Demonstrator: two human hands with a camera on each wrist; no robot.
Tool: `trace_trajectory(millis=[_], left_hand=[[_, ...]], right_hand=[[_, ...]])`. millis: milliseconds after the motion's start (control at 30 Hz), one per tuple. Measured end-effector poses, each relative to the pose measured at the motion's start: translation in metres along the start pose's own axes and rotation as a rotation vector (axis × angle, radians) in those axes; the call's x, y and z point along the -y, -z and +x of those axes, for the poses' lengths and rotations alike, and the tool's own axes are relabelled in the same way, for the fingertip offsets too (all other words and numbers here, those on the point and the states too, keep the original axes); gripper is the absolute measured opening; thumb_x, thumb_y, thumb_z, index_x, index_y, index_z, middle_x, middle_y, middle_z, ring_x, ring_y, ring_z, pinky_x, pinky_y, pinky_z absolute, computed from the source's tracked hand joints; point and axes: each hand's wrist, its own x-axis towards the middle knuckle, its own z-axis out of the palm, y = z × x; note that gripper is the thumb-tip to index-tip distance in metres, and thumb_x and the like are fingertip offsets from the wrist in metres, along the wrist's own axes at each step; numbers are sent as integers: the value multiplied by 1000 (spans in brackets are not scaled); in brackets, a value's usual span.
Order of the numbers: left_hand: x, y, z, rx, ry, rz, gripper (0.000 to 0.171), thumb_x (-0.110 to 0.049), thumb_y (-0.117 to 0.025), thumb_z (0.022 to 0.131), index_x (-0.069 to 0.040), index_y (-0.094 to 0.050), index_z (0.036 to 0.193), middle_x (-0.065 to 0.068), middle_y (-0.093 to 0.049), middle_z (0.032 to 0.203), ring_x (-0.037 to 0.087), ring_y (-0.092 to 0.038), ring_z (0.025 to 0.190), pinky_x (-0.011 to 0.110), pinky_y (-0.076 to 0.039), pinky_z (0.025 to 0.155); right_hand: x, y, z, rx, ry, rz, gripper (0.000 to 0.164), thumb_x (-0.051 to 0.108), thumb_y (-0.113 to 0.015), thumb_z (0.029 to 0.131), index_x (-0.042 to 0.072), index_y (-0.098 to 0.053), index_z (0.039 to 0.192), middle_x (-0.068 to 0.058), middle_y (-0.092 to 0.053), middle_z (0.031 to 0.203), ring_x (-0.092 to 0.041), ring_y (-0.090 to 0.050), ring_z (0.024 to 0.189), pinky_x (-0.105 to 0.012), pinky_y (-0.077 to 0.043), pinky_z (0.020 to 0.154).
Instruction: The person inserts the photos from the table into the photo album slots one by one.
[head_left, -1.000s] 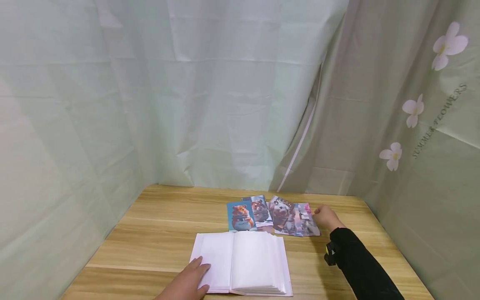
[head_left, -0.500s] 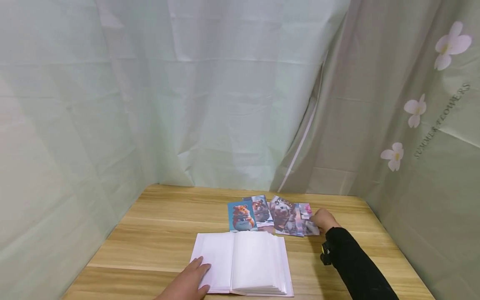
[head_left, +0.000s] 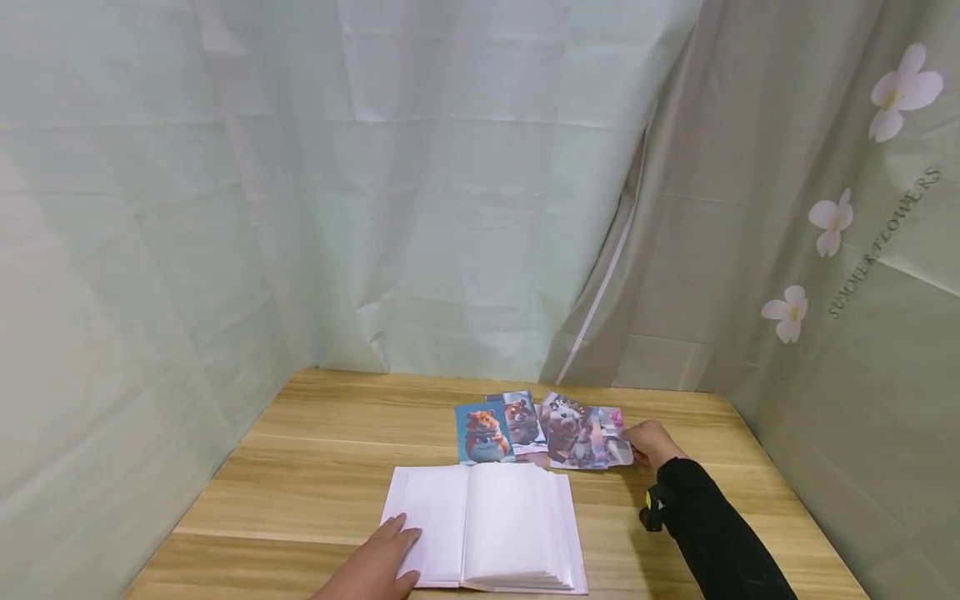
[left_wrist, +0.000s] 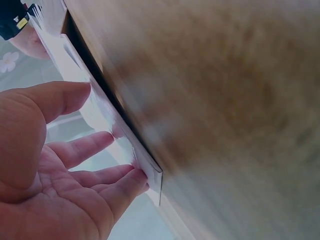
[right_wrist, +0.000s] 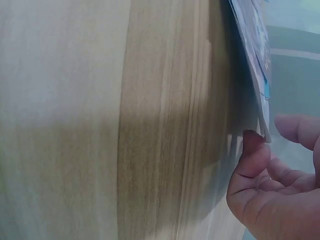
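A photo album (head_left: pixel 506 521) lies spread with white pages up near the table's front. My left hand (head_left: pixel 377 560) rests its fingertips on the left page, fingers fairly straight; in the left wrist view the album's edge (left_wrist: pixel 149 167) passes under them. Farther back lie several overlapping picture cards with hamster and other furry-animal images, among them a blue one (head_left: pixel 485 433) and a brown-grey one (head_left: pixel 567 432). At the right end of that row my right hand (head_left: pixel 652 442) pinches the edge of the rightmost picture card (head_left: pixel 618 451). In the right wrist view its corner (right_wrist: pixel 263 122) sits raised between thumb and finger.
The wooden table (head_left: pixel 330 467) extends around the album and cards. Pale curtains (head_left: pixel 465 208) enclose it at the back and both sides, the right one printed with flowers. A black sleeve (head_left: pixel 716 533) with a wrist device covers the right forearm.
My right hand has moved slightly left onto the rightmost card and taken its edge, whose near corner has risen a little. The left hand and the album have stayed put.
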Motion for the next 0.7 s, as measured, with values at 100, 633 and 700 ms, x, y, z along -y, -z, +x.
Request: trace_trajectory(millis=[100, 633, 700], left_hand=[[0, 0, 0, -6, -6, 9, 51, -18, -81, 82, 9, -62, 121, 36, -50, 135, 54, -46, 128, 66, -36, 103], [-9, 1, -6, -3, -106, 78, 62, -26, -77, 87, 3, -55, 137, 31, -43, 147, 51, -39, 136, 63, -39, 104], [-10, 1, -7, 1, -123, 77, 64, -28, -76, 88, 0, -53, 141, 30, -42, 149, 50, -38, 137, 63, -40, 103]], right_hand=[[0, 0, 1, -15, 2, 11, 19, 10, -59, 96, -5, -59, 84, 1, -41, 59, -13, -42, 52, -26, -36, 53], [4, 31, -7, -22, 11, -118, 34, 11, -54, 97, -17, -57, 117, -16, -54, 92, -27, -53, 82, -32, -49, 66], [3, 38, -9, -18, 22, -117, 32, 10, -54, 97, -17, -57, 114, -15, -54, 90, -25, -53, 80, -31, -48, 65]])
